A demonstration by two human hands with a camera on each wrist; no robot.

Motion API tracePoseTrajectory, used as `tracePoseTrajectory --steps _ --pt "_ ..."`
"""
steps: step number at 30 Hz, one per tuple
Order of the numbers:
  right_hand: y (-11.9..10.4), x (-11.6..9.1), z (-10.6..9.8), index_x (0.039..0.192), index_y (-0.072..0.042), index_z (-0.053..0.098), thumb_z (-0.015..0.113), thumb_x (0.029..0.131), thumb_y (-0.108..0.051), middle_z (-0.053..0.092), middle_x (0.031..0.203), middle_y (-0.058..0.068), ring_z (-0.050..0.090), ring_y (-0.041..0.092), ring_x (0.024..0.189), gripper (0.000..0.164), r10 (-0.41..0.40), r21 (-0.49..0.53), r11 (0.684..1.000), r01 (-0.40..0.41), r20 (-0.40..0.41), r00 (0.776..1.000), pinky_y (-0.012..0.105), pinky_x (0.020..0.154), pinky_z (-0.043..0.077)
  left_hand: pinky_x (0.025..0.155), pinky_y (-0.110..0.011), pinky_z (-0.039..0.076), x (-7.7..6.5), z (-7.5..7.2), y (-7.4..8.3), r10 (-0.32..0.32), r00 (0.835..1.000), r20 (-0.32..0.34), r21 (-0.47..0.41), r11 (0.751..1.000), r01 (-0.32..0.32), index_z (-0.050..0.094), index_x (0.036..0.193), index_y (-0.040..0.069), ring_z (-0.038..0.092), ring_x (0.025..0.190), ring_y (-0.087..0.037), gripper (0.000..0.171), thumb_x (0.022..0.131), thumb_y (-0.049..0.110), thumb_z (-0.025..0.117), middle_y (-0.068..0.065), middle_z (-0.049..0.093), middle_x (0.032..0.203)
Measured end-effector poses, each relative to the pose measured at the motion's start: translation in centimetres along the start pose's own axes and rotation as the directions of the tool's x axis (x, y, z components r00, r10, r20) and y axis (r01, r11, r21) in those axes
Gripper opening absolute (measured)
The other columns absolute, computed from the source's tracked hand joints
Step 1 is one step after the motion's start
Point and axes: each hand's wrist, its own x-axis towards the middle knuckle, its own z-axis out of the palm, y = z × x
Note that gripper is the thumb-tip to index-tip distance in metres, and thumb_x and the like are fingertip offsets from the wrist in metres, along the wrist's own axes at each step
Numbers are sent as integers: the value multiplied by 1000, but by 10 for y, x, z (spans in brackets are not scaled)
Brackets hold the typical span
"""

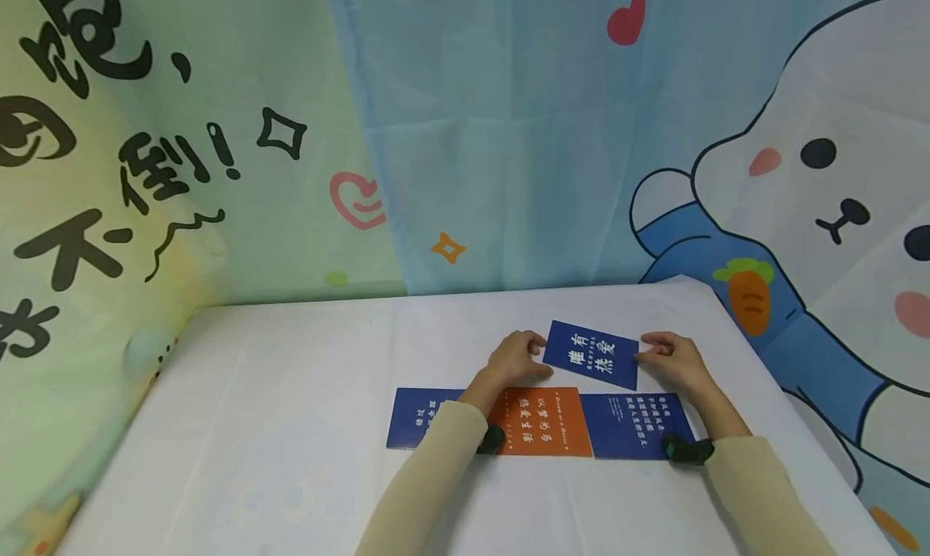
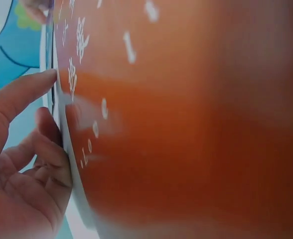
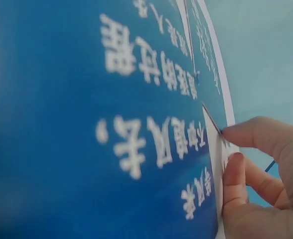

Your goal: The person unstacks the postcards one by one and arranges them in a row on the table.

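A blue card [image 1: 592,355] with white characters lies slightly turned above a row of cards on the white table. My left hand [image 1: 515,357] is by its left edge, thumb and fingers apart; in the left wrist view the thumb [image 2: 24,92] reaches the edge and the other fingers bend loosely. At the opposite edge, my right hand [image 1: 676,363] pinches the card's side with thumb and fingertips [image 3: 234,167]. Below are an orange card [image 1: 548,423], a blue card [image 1: 632,423] to its right, and another blue card [image 1: 417,419], partly covered by the left forearm.
The white-covered table [image 1: 276,411] extends well to the left of the cards. Behind it hangs a printed curtain [image 1: 494,136] with a cartoon bear on the right. Dark wrist bands [image 1: 686,449] sit over the lower cards.
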Motion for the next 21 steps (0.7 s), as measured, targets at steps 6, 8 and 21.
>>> tracePoseTrajectory --steps 6,8,21 --pt "3 -1 0 130 8 53 61 93 -18 54 98 14 46 26 91 46 7 11 1000 -7 -3 1000 30 73 38 72 -24 39 4 1 -2 -9 1000 -26 -38 999 8 66 117 16 49 82 -7 41 79 23 80 8 56 88" --pt "4 0 0 131 7 53 59 94 -19 53 99 15 46 27 92 46 9 20 1000 -9 1 1000 32 74 37 72 -24 38 4 1 -2 -13 999 -36 -42 999 12 67 116 16 49 82 -7 39 79 23 80 8 56 87" --pt "3 -5 1 142 5 41 45 101 -25 43 137 31 44 40 116 51 14 122 992 -24 78 997 48 97 39 72 -23 41 6 0 -8 -29 999 -46 -163 986 21 69 111 13 50 77 -8 34 79 15 80 6 59 86"
